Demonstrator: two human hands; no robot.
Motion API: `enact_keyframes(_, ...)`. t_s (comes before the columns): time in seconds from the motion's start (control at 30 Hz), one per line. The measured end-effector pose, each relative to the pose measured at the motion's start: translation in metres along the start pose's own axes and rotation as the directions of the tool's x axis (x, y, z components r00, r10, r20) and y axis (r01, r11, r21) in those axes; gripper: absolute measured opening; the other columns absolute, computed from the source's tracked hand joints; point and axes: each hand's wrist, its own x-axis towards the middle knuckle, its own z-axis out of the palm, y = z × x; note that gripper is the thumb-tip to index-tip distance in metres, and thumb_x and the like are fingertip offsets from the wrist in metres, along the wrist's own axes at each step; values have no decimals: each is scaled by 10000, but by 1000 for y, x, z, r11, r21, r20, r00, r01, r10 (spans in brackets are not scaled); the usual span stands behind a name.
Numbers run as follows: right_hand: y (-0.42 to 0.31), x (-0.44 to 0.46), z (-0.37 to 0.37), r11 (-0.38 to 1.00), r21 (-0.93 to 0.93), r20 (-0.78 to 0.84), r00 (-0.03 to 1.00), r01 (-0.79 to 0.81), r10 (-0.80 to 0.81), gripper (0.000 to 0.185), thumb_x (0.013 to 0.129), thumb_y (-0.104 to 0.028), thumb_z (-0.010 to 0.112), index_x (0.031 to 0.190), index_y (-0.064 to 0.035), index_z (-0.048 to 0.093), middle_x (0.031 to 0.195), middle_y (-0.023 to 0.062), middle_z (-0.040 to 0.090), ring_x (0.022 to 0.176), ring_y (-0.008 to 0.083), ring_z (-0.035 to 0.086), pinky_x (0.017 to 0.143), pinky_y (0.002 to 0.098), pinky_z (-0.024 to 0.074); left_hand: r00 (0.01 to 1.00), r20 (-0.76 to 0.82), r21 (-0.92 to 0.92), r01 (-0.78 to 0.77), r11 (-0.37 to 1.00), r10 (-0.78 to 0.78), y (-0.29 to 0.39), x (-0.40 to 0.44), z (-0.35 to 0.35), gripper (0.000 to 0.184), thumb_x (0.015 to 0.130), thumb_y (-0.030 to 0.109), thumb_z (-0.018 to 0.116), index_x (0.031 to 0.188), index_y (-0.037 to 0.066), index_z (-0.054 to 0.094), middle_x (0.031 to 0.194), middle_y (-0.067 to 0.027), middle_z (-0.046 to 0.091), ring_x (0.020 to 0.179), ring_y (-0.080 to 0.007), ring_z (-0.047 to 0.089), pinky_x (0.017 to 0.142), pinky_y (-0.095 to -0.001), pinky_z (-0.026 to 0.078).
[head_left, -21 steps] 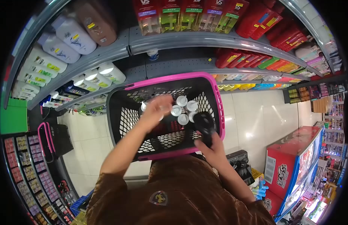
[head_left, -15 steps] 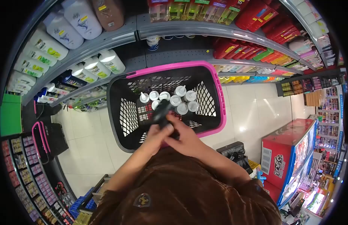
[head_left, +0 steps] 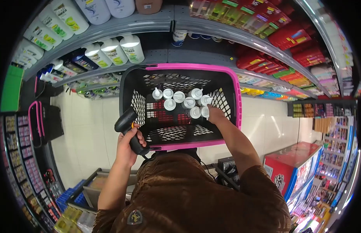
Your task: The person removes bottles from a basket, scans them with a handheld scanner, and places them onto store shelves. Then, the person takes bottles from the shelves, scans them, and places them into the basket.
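A black handheld barcode scanner (head_left: 128,121) with an orange trigger is in my left hand (head_left: 130,141), fingers wrapped round its grip, over the basket's near left corner. Inside the black shopping basket (head_left: 128,87) with a pink rim stand several white-topped pump bottles (head_left: 179,96), grouped toward its middle and right. My right hand (head_left: 216,115) reaches in at the right side, closed at the top of the rightmost front bottle (head_left: 205,112); its fingertips are partly hidden.
Shelves of white bottles (head_left: 131,48) and red packs (head_left: 256,64) run behind the basket. At right stands a red freezer (head_left: 293,161). Another black basket with pink handles (head_left: 48,122) sits at left, and a blue crate (head_left: 71,194) lower left.
My hands were together over the basket around the scanner. Now my left hand has carried it left, and my right hand has moved right to the bottles.
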Motion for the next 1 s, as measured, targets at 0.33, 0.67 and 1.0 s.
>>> enact_keyframes(0.33,20,38,26,973,-165,86,986,159,-146,272,949,-176,566,1119,-14,703,1129,246,702,1078,378,690,920,479,554,991,-105,171,-60,984,78,-3,-15,25,215,963,232,643,1086,67,580,754,-39,564,654,-159,574,638,-339,514)
enact_keyframes(0.67,-16,-199,-222,908,261,-264,929,327,-259,339,954,-312,623,991,11,720,840,231,697,795,382,682,745,455,533,980,179,264,42,964,-92,-8,26,55,276,935,185,743,1140,63,603,1133,-150,714,928,-239,742,669,-306,572)
enact_keyframes(1.0,-70,-335,-295,523,586,-667,735,618,-122,235,1000,-148,616,1149,10,705,889,30,659,722,76,567,635,229,476,826,563,9,39,999,-37,-20,22,82,520,932,353,750,1300,55,537,1134,-117,686,944,-233,719,719,-340,602)
